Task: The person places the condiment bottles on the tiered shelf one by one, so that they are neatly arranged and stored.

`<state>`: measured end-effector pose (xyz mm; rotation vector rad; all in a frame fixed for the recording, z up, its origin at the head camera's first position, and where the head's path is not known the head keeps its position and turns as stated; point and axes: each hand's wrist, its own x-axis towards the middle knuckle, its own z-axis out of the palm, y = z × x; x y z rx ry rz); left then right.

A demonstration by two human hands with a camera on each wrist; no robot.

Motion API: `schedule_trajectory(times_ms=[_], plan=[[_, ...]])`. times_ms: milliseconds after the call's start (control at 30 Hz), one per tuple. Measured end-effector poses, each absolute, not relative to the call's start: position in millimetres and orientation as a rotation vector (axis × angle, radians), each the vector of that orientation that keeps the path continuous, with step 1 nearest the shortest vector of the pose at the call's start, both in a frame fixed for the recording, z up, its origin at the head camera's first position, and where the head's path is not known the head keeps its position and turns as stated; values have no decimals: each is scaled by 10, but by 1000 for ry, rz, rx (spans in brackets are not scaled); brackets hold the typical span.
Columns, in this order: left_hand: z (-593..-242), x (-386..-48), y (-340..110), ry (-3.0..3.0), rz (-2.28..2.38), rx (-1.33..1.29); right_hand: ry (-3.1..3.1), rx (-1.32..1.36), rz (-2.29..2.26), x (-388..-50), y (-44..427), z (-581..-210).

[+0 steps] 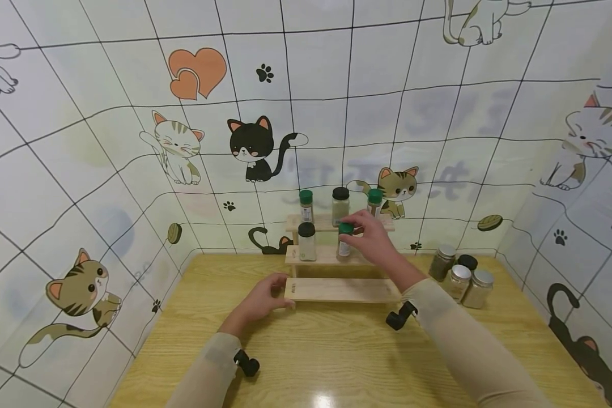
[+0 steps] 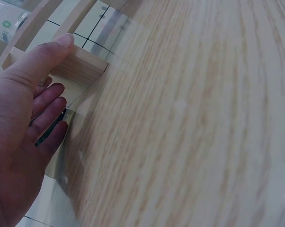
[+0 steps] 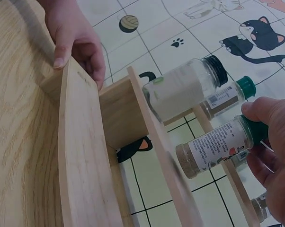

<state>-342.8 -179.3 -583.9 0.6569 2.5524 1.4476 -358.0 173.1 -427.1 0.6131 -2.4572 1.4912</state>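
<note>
A three-tier wooden spice rack stands against the wall. My left hand holds the left end of its lowest step, thumb at the front edge and fingers around the end. My right hand pinches the green cap of a small spice jar with a printed label and brown contents. That jar is at the middle step; whether its base touches the wood I cannot tell. Left of it on the same step stands a black-capped jar of pale contents.
On the top step stand a green-capped jar, a black-capped jar and another green-capped jar. Several more jars cluster on the table right of the rack. Cat-patterned sheeting covers the walls around the wooden table.
</note>
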Motion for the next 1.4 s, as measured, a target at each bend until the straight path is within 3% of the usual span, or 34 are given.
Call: schedule_trajectory(times_ms=[867, 1400], plan=[[-5842, -3421, -1799, 2548, 1435, 661, -2441, 630, 1413, -3571, 1779, -4502], [-5801, -3385, -1783, 2542, 1442, 646, -2502, 526, 1315, -3243, 2325, -4520]])
